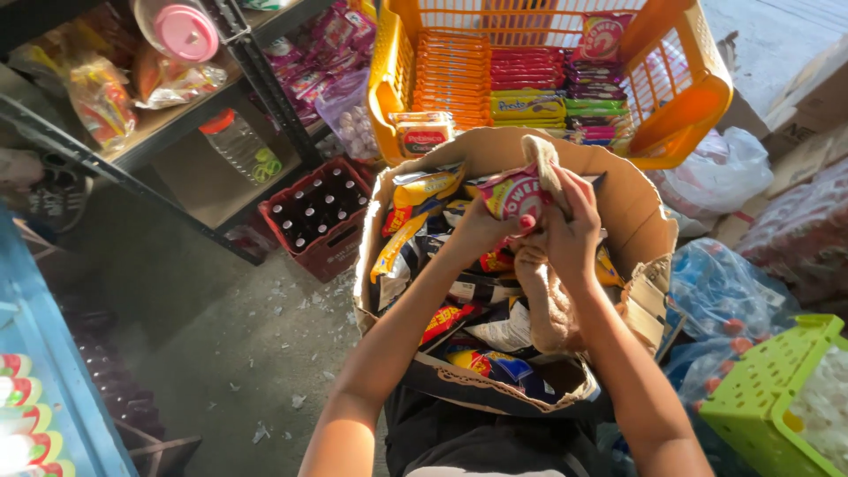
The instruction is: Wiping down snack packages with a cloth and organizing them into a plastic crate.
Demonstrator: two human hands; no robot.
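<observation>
Behind hands (534, 225), packet (515, 194) half hidden

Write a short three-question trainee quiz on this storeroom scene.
1. True or false: both hands, left hand and right hand, are on the pink snack packet.
2. What sits just beyond the cardboard box? A) a yellow basket B) a blue bucket C) a wooden stool
3. Fill in: the red crate on the floor holds dark ____.

Key: 1 true. 2 A. 3 bottles.
</observation>
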